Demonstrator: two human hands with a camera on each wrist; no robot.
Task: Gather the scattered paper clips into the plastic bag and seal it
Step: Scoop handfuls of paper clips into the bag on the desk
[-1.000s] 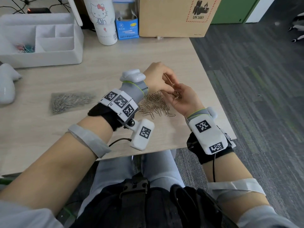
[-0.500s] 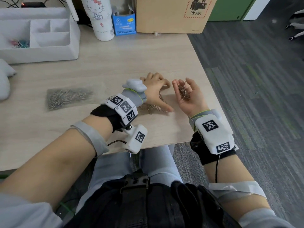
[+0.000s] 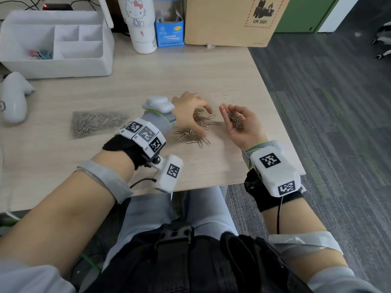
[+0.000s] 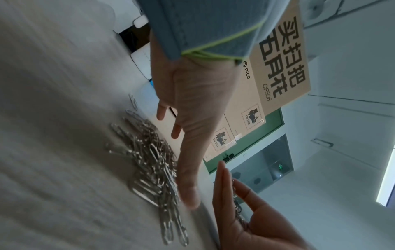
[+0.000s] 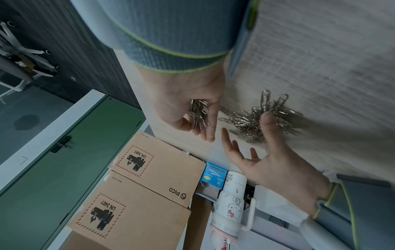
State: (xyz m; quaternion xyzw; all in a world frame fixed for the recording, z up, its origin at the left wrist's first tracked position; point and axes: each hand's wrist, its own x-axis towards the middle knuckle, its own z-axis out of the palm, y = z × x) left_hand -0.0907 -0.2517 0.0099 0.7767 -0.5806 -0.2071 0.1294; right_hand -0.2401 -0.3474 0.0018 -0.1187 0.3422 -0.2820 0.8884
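Soft even daylight overhead, barely any shadows; head view bends at the edges, both wrist views dimmer, smeared by motion blur toward 9 o'clock

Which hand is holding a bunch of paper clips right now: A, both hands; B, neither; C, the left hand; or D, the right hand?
D: the right hand is cupped palm up around a bunch of paper clips, while the left hand reaches over the loose pile on the desk.

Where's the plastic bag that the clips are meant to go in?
In the head view, the plastic bag lies flat on the desk, left of the left hand, below the white organiser.
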